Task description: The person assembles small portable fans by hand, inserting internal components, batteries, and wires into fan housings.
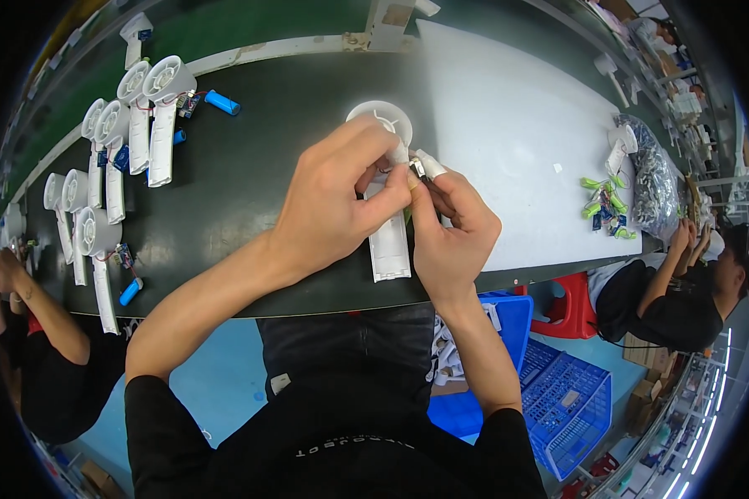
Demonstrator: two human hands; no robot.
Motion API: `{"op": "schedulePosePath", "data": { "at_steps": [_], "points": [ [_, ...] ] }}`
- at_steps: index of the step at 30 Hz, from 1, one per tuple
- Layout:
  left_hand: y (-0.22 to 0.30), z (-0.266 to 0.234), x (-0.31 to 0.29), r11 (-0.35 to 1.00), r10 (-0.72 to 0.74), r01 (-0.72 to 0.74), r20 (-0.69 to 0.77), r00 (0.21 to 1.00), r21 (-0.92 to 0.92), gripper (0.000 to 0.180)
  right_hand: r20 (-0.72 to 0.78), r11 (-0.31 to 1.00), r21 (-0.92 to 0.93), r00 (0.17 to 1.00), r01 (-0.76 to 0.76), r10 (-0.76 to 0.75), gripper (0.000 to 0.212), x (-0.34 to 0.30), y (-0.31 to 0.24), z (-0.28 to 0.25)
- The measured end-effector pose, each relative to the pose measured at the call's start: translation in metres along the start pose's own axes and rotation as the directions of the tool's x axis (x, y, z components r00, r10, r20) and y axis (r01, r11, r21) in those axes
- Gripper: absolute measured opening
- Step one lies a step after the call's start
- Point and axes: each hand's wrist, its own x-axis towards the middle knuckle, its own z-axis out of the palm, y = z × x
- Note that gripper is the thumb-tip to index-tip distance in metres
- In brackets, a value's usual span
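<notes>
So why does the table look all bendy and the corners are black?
In the head view a fisheye lens curves the dark belt's straight edges and leaves black corners; the hands on the white fan shell look sharp; lamps glare at lower right, beside the blue crates.

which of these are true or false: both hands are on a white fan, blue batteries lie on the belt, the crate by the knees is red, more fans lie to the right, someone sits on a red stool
1. Both hands hold the white fan. True: the left hand and right hand grip it together.
2. Blue batteries lie on the belt. True.
3. The crate by the knees is red. False: it is blue.
4. The other fans lie on the person's right. False: they lie on the left.
5. A person sits on the red stool. False: it stands empty beside a seated person.
</notes>
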Motion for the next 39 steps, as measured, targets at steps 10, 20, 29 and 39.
{"op": "schedulePosePath", "data": {
  "at_steps": [10, 20, 29, 39],
  "points": [
    [0.001, -0.003, 0.000, 1.000, -0.023, 0.023, 0.023, 0.999, 0.005, 0.014, 0.071, 0.987, -0.122, 0.993, 0.106, -0.098, 0.016, 0.005, -0.003, -0.004],
    [0.004, -0.001, -0.002, 0.999, 0.036, -0.035, -0.023, 0.999, 0.038, 0.015, 0.062, 0.972, -0.158, 0.984, 0.176, -0.169, 0.016, 0.004, -0.003, -0.002],
    [0.004, 0.002, -0.004, 1.000, 0.023, -0.023, -0.033, 0.999, -0.005, 0.015, 0.075, 0.952, -0.204, 0.973, 0.229, -0.218, 0.017, 0.005, -0.006, -0.005],
    [0.010, -0.005, -0.001, 0.994, -0.094, 0.097, 0.056, 0.994, -0.051, 0.013, 0.065, 0.933, -0.181, 0.951, 0.310, -0.303, 0.017, 0.006, -0.003, -0.005]
  ]
}}
